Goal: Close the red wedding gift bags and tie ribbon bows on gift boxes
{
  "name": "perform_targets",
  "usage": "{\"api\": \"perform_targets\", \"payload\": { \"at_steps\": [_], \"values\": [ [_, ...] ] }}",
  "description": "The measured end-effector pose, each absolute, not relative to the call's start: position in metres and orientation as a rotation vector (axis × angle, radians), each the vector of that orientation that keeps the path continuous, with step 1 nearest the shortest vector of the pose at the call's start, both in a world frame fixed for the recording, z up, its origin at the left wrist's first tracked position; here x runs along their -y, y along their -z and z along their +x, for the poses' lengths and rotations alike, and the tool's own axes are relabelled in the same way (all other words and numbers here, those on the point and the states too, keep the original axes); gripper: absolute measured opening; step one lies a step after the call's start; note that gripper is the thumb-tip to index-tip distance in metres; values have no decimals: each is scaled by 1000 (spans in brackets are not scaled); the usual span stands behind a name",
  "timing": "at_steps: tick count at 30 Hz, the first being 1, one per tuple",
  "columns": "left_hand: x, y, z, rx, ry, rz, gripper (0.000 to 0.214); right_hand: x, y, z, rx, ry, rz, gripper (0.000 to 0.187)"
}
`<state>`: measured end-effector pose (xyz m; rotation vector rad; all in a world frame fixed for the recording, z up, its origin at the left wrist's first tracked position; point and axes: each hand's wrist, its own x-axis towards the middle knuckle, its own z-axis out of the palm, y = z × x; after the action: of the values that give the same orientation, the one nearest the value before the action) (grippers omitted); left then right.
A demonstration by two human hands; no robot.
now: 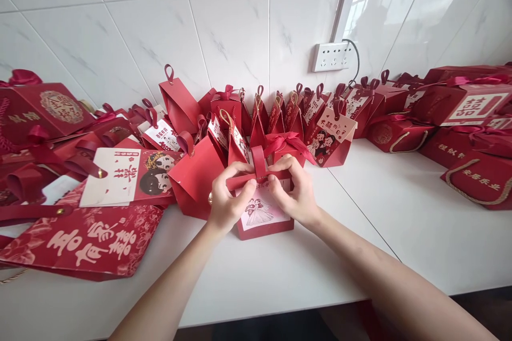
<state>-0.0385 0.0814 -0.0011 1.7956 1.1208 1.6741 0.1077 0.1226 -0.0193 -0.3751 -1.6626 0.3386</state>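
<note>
A small red gift box [264, 221] stands upright on the white table, its pale front printed with a couple in wedding dress. Out of its top edge rises a looped red ribbon handle [258, 161]. My left hand [232, 192] pinches the top edge left of the loop, thumb at the front and fingers behind. On the other side of the loop, my right hand [294, 189] grips the same edge in the same way. Close behind my left hand is a plain red box [200, 176]. A box with a red bow [286, 144] sits just behind the held one.
Many red gift boxes line the tiled wall. A large red bag [92, 245] lies at the left, beside a card-fronted box [116, 176]. Boxes with rope handles [476, 178] stand at the right. A power strip [332, 57] is on the wall. The white table [224, 282] ends in front of me.
</note>
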Motion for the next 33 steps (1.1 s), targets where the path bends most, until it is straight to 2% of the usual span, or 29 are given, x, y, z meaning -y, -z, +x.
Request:
{"api": "perform_targets", "payload": {
  "at_steps": [22,26,29,33],
  "values": [
    [-82,-1,-36,-1204,-1708,1756,14,-120,17,107,1654,-401,-399,10],
    [-86,4,-41,-1184,-1696,1699,24,-122,15,108,1564,-579,-498,10],
    [-88,5,-44,-1096,-1617,1604,35,-127,11,111,1325,-946,-635,19],
    [-87,4,-40,-1089,-1383,1463,29,-134,6,116,1086,-1389,-735,28]
  ]
}}
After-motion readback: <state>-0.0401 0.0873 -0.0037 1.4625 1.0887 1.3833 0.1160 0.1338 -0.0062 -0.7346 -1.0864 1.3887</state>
